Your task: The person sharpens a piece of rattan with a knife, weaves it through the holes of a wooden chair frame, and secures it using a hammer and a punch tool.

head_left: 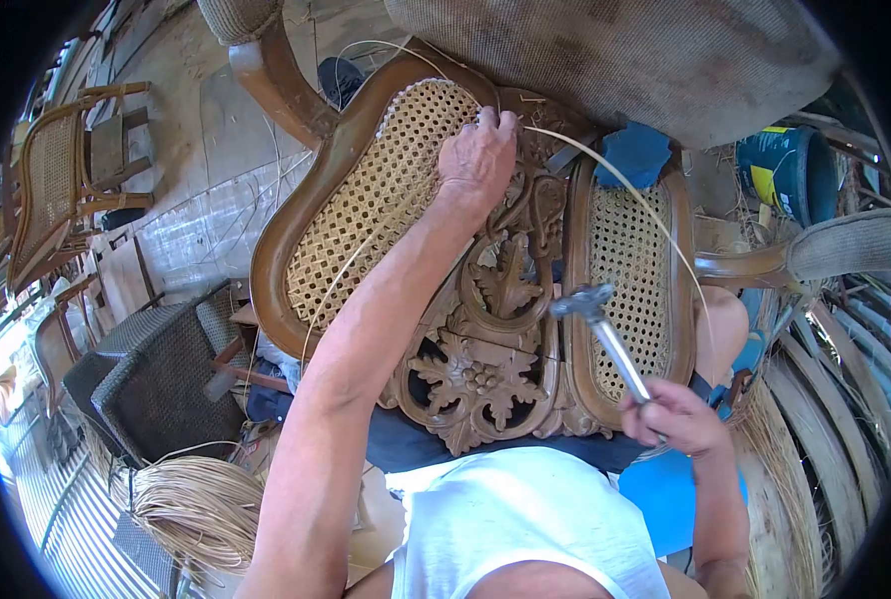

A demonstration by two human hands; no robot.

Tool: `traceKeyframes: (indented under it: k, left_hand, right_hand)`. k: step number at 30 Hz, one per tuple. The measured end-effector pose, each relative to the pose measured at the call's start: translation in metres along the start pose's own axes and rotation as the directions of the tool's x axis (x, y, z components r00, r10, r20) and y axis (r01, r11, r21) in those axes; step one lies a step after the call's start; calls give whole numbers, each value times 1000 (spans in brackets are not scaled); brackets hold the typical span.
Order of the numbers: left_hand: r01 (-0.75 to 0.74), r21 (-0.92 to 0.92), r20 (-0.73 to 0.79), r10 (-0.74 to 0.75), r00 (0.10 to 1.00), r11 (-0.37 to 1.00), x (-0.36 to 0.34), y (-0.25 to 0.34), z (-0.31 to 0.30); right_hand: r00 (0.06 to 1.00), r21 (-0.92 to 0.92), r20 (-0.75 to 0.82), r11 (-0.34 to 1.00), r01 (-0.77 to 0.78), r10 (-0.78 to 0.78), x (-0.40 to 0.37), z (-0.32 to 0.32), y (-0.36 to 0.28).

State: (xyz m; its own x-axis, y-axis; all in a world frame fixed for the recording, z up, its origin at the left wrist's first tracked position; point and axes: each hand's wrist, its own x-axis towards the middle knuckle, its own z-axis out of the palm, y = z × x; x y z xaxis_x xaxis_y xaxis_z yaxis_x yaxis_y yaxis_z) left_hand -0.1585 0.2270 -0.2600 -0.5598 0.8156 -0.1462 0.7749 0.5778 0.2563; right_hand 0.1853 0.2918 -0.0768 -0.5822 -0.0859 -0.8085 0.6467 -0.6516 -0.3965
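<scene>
Head view shows the right hand [677, 417] closed tight round the lower end of a silver metal hammer [605, 334], with the fingers wrapped fully about the shaft. The hammer's head points up and to the left. It is held in front of the leafy middle of a brown carved wooden chair back [485, 349]; contact cannot be made out.

The left hand [480, 150] is stretched up, its fingers bunched together and pressed onto the top rim of a pale woven cane panel [376, 210] on the left side of the chair back. A thin pale cane strand [645, 205] starts at those fingertips and arcs to the right and down over a second, narrower cane panel [625, 270]. Whether the fingers actually pinch the strand cannot be told.

The chair back lies across the person's lap, with its top away from the body. At upper right stands a blue plastic drum with a yellow label [790, 165], its contents hidden. At lower left a loose coil of cane strands [196, 504] lies on the floor near dark wicker seats [156, 374].
</scene>
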Motion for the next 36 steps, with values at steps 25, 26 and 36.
traceKeyframes:
  k: [25, 26, 36]
  left_hand:
    - [277, -254, -145, -319, 937, 927, 60, -68, -57]
    - [221, -190, -116, -245, 963, 957, 70, -72, -63]
    - [-90, -53, 236, 100, 967, 994, 117, -85, -53]
  right_hand:
    - [837, -920, -163, 386, 61, -523, 34, 30, -13]
    - [784, -894, -103, 403, 197, -612, 34, 37, -23]
    - [205, -906, 64, 29, 422, -977, 246, 41, -99]
